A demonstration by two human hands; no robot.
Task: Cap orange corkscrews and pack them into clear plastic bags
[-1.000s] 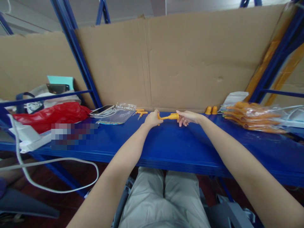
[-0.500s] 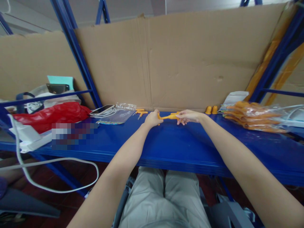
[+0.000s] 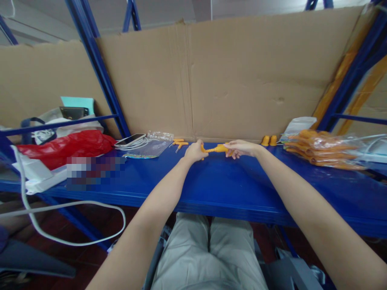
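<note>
Over the back of the blue tabletop, my two hands share an orange plastic tool with a spiral-looking shaft, held roughly level. My left hand is closed around its left end, which looks like a crosswise handle; the fingers partly cover it. At the thicker right end, my right hand grips with thumb and fingertips, the other fingers loosely curled. Left of my left hand lie several orange T-shaped handles with thin metal spirals.
A clear plastic bag, a phone with a white cable and a red bag lie left. At right are two orange cups and bagged orange items. Cardboard walls off the back; blue posts stand either side.
Both hands stay in almost the same place on the orange tool. The right fingers have shifted very slightly around its thick end.
</note>
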